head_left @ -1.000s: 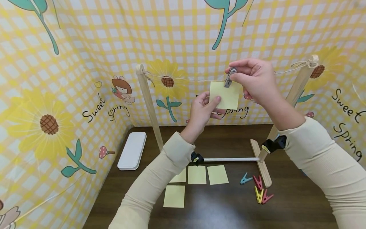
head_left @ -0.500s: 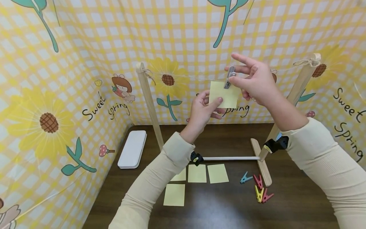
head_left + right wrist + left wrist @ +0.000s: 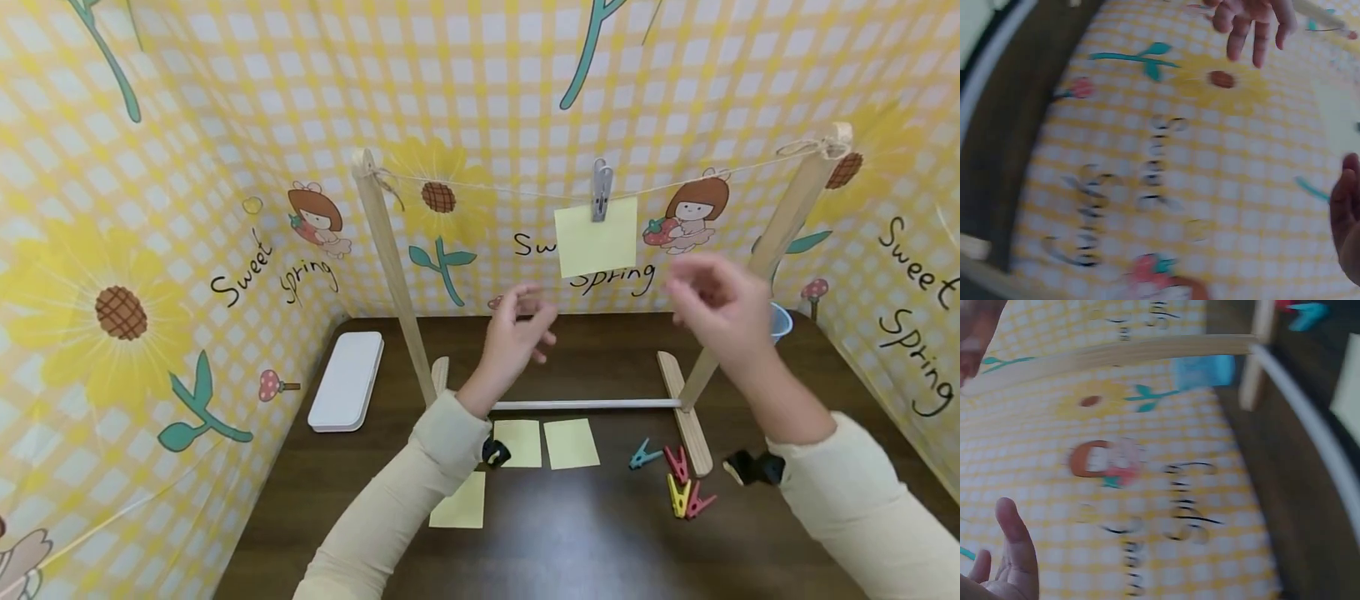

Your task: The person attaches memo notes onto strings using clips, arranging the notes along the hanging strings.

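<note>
Clipping apparently done: note (image 3: 596, 250) hung above left hand (image 3: 517, 329) and right hand (image 3: 723, 312), fingers loosely curved, empty; lower note (image 3: 572, 443) probably wanted next.

Yellow note (image 3: 596, 242), slightly tilted, gray clip (image 3: 601, 188) upright at top

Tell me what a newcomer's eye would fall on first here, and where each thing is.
Most likely the pale yellow note, which a gray clothespin holds on the string between two wooden posts. Next, perhaps, the raised hands: the left hand below and left of the note, the right hand below and right. The yellow checked cloth with its big sunflowers fills the background.
</note>
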### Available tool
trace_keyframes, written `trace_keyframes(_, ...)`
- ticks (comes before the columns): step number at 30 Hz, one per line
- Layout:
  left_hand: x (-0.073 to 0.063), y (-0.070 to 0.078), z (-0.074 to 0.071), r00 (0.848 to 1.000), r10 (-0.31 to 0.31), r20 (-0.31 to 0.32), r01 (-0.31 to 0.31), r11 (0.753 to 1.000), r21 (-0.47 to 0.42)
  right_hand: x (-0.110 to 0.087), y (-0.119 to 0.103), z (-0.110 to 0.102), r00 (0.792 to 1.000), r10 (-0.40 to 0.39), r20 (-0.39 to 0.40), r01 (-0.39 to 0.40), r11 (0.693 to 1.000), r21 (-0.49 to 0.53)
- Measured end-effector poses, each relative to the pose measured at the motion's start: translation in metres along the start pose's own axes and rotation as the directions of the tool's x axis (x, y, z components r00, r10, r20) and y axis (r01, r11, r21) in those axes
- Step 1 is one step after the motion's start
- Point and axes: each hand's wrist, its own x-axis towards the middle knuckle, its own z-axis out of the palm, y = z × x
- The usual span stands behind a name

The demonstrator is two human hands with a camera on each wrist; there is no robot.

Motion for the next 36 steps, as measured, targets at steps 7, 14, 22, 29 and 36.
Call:
trace_keyframes(7,-0.031,-0.082,0.006,0.962,-0.189,0.198,0.025,0.781,0.624,-0.103,0.07,-0.017,0.708,0.521,0.478,-0.215,0.803,-0.556)
trace_keyframes(14,-0.049,-0.135,0.028,0.92,-0.321,0.225,-0.081,0.407,0.91,-0.166,0.11,-0.014,0.535,0.652,0.537,-0.125,0.69,-0.713)
trace_keyframes(22,-0.052,-0.155,0.041,0.92,-0.358,0.159,-0.067,0.257,0.964,-0.183,0.116,-0.007,0.533,0.668,0.52,-0.009,0.619,-0.785)
trace_keyframes(29,-0.051,-0.161,0.042,0.955,-0.258,0.146,-0.063,0.305,0.95,-0.189,0.121,-0.006,0.598,0.615,0.514,0.014,0.633,-0.774)
trace_keyframes(36,-0.057,-0.16,0.043,0.983,-0.124,0.135,-0.046,0.548,0.835,-0.187,0.114,-0.012,0.638,0.589,0.496,-0.133,0.719,-0.682)
